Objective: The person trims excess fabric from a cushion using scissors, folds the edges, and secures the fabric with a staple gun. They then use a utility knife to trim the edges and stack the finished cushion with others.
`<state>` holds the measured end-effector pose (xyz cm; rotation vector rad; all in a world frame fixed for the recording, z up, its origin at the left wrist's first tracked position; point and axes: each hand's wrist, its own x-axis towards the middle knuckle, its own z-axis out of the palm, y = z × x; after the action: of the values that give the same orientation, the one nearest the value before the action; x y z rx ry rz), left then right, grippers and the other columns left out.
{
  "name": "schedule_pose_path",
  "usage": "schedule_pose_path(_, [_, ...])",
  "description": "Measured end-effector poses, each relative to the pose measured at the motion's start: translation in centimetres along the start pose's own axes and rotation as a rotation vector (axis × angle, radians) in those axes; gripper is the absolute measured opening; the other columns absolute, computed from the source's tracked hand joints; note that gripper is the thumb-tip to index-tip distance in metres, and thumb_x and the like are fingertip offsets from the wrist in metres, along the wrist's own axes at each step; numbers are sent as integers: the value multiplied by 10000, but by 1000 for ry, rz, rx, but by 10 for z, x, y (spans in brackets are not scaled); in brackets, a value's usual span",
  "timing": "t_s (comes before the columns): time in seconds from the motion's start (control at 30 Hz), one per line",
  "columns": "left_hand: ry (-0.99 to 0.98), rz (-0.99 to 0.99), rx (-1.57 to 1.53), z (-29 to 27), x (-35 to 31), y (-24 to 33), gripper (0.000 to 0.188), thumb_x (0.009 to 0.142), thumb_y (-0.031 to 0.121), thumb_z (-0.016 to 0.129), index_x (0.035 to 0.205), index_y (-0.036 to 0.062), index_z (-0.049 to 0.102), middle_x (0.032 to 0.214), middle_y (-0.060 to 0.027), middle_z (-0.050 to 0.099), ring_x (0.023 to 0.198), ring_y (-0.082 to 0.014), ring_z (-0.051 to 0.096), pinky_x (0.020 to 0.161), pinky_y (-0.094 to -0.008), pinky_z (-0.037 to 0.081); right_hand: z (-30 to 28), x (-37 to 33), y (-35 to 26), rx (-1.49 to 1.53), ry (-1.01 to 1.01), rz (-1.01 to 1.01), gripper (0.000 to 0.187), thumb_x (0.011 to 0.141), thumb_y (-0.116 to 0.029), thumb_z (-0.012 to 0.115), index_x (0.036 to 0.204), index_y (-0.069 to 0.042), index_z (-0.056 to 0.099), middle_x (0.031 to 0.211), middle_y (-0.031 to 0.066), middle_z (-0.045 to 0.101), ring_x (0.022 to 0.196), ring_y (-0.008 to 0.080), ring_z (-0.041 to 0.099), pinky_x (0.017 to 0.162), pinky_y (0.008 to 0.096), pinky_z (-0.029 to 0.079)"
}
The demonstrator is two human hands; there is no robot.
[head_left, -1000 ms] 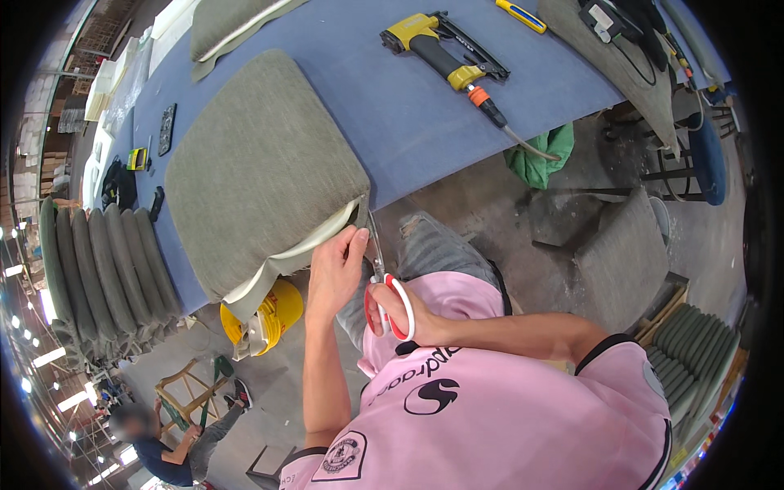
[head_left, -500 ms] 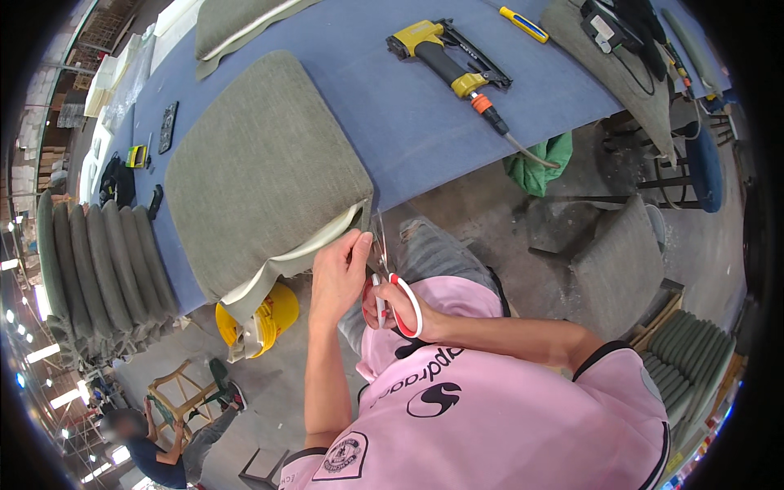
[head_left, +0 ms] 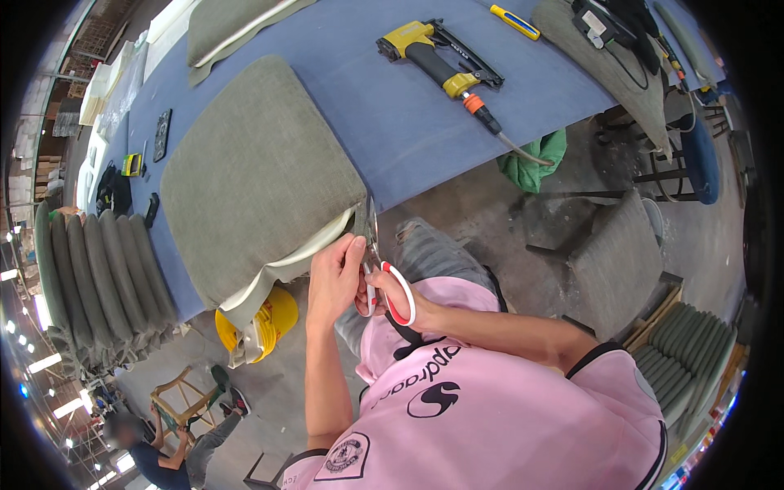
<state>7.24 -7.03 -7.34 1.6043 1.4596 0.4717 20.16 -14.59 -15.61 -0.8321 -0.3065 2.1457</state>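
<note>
My right hand (head_left: 423, 307) is closed around the red-and-white handles of the scissors (head_left: 409, 299), their blades up at the seat's loose fabric edge (head_left: 361, 220). My left hand (head_left: 331, 276) pinches that edge between thumb and fingers, just beside the blades. The grey-green padded seat (head_left: 261, 175) lies on the blue table (head_left: 359, 106), its near corner toward me. Beyond it rests a yellow-and-black staple gun (head_left: 445, 69); below the table's edge stands a yellow bucket (head_left: 282, 315).
</note>
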Motion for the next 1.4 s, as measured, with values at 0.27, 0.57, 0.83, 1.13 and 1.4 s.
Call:
schedule_pose_path(0.27, [58, 108, 88, 3, 0, -21, 424, 1145, 293, 605, 879, -33, 553, 698, -178, 485, 634, -276, 408, 621, -428, 413, -4, -11, 0, -167, 51, -150, 294, 1095, -256, 564, 924, -21, 612, 749, 79, 617, 635, 189, 585, 625, 358, 475])
schedule_pose_path(0.57, [57, 59, 107, 8, -3, -17, 445, 1143, 306, 609, 875, -39, 523, 713, -197, 460, 645, -319, 384, 625, -445, 406, -31, -7, -9, -488, 135, -161, 336, 1099, -290, 620, 899, -20, 617, 684, 45, 615, 581, 150, 604, 567, 337, 480])
schedule_pose_path(0.83, [64, 79, 87, 7, -8, -15, 411, 1128, 273, 620, 874, -32, 516, 745, -220, 504, 663, -403, 445, 632, -464, 408, -38, -19, -22, -562, 146, -165, 359, 1100, -282, 667, 839, -38, 632, 617, 15, 576, 494, 112, 548, 487, 320, 444])
schedule_pose_path(1.13, [39, 51, 117, -25, -76, -31, 367, 1078, 187, 660, 842, -36, 489, 710, -173, 472, 646, -326, 417, 615, -437, 383, -58, -47, -68, -1047, -45, 64, 414, 1050, -322, 739, 787, -22, 633, 608, -10, 537, 548, 75, 472, 504, 340, 386])
schedule_pose_path(1.4, [161, -550, 69, -69, -209, -144, 383, 1044, 269, 682, 828, -25, 566, 660, -159, 454, 622, -212, 420, 603, -440, 394, -68, -26, -122, -1589, -305, -96, 383, 956, -246, 848, 792, -1, 603, 600, 114, 468, 596, 120, 407, 544, 363, 405])
